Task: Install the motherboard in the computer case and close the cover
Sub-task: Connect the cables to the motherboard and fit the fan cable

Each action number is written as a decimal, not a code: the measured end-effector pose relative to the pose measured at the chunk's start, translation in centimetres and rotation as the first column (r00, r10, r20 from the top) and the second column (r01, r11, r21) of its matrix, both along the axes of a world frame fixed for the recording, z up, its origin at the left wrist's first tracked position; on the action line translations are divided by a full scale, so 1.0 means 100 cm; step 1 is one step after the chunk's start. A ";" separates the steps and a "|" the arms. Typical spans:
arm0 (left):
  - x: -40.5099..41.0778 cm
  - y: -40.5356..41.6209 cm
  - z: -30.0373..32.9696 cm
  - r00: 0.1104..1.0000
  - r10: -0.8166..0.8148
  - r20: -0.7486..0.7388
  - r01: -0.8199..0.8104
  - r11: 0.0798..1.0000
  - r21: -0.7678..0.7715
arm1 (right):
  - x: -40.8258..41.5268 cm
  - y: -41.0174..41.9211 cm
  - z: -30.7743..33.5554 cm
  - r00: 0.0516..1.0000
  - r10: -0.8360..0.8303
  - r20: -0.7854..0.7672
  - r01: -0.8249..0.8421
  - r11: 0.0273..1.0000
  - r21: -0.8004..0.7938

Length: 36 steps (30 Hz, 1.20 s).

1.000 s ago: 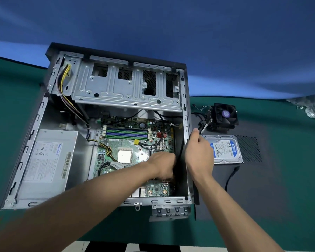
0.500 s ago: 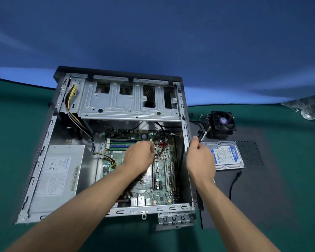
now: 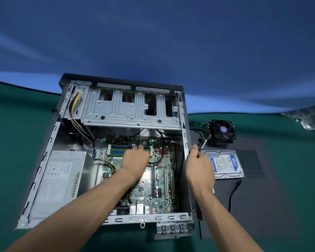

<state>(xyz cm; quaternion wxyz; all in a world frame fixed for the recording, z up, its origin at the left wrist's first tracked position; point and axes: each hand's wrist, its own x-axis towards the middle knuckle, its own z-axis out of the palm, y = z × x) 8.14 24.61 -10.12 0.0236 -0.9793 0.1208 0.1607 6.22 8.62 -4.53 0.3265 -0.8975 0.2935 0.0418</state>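
The open computer case lies flat on the green table. The green motherboard sits inside it, in the right half. My left hand rests palm down on the board's upper part, its straight fingers reaching onto the memory slots. My right hand is at the case's right wall, thumb up against the rim; its fingers curl on the outer side, and what they hold is hidden. The dark side cover lies flat to the right of the case.
A grey power supply fills the case's left side, with yellow and black cables above it. A metal drive cage spans the top. On the cover lie a hard drive and a CPU cooler fan. A black cable trails nearby.
My left hand has moved up the motherboard from its lower middle to the memory slots. My right hand stays at the case's right wall. The camera has tilted, so the case sits lower in view.
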 end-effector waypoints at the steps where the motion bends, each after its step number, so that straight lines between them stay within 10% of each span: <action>1: -0.001 -0.001 -0.001 1.000 -0.008 0.006 0.008 1.000 -0.022 | 0.000 0.000 0.000 1.000 0.001 0.001 -0.001 1.000 -0.002; 9: 0.000 -0.028 -0.002 0.974 0.082 -0.213 -0.188 0.818 -0.543 | 0.001 0.000 0.000 1.000 0.016 -0.005 -0.016 0.999 -0.037; 17: 0.007 -0.044 -0.005 0.997 -0.023 0.077 0.048 0.937 -0.346 | 0.001 0.000 -0.001 1.000 -0.009 -0.012 0.009 1.000 -0.021; 21: 0.007 -0.038 -0.004 0.996 0.090 -0.023 -0.091 0.881 -0.464 | 0.001 0.001 0.000 1.000 -0.007 -0.015 0.007 1.000 -0.018; 24: 0.004 -0.033 -0.007 0.905 0.231 -0.357 -0.402 0.740 -0.539 | 0.001 0.001 0.000 1.000 -0.007 -0.007 0.007 1.000 -0.015; 29: 0.010 -0.036 -0.010 0.627 0.263 -0.734 -0.779 0.222 -0.586 | 0.001 0.001 0.000 1.000 -0.007 -0.003 0.007 1.000 -0.011; 36: 0.008 -0.042 -0.009 0.669 0.126 -0.732 -0.743 0.134 -0.656 | 0.001 0.001 0.000 1.000 -0.001 -0.007 0.001 1.000 -0.019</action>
